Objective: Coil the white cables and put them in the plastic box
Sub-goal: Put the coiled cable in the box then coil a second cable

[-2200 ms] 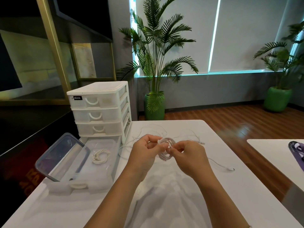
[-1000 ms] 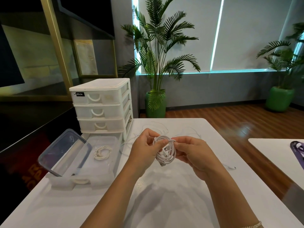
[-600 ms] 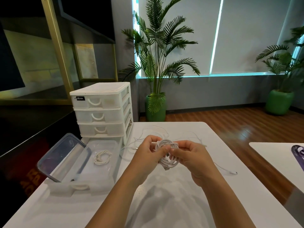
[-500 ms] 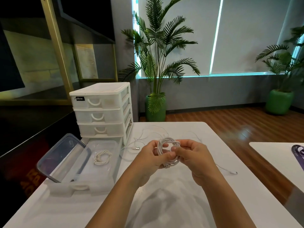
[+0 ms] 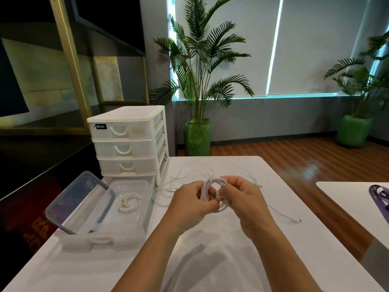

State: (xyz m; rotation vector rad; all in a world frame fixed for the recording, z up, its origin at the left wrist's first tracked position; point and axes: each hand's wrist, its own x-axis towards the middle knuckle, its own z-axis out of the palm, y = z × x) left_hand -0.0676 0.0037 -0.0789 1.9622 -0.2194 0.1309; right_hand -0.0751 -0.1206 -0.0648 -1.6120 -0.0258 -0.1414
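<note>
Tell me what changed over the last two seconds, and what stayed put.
The coil between the left hand and right hand went from a small tight ring to a fuller bundle of loops; both hands kept hold of it, the fingers regripping as they wound. The coiled cable in the plastic box, the loose cables and the drawer unit stayed put.

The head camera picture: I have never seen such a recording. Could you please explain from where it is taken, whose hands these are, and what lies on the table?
The camera sits on a person's head and looks down at their own bare hands; there is no robot. The left hand and right hand together hold a coiled white cable above a white table. To the left lies an open plastic box with one coiled cable inside, in front of a small drawer unit. More loose cables lie behind the hands.
</note>
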